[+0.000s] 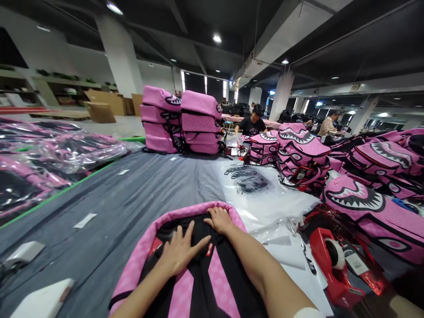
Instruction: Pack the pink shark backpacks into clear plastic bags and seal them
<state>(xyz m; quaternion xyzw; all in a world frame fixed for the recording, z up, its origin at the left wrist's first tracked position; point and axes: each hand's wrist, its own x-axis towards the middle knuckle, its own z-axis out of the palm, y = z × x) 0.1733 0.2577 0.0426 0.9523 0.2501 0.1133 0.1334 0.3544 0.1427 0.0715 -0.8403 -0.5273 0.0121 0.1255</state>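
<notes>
A pink-and-black backpack (220, 282) lies on its back in front of me, with a checked pink pattern and a black centre. My left hand (180, 249) rests flat on its black panel, fingers spread. My right hand (220, 219) lies near the top edge, on the black panel just inside the pink rim. Neither hand visibly grips anything. To the right, a red tape dispenser (334, 269) with a roll of tape stands near the backpack, apart from both hands. A clear plastic bag (247, 181) lies beyond them.
The backpack lies on a long grey padded table (132, 207). Stacks of pink shark-mouth backpacks (202, 121) stand ahead and to the right. Plastic-wrapped backpacks (56, 150) lie at the left. A seated co-worker (251, 123) and another person (327, 124) work farther back.
</notes>
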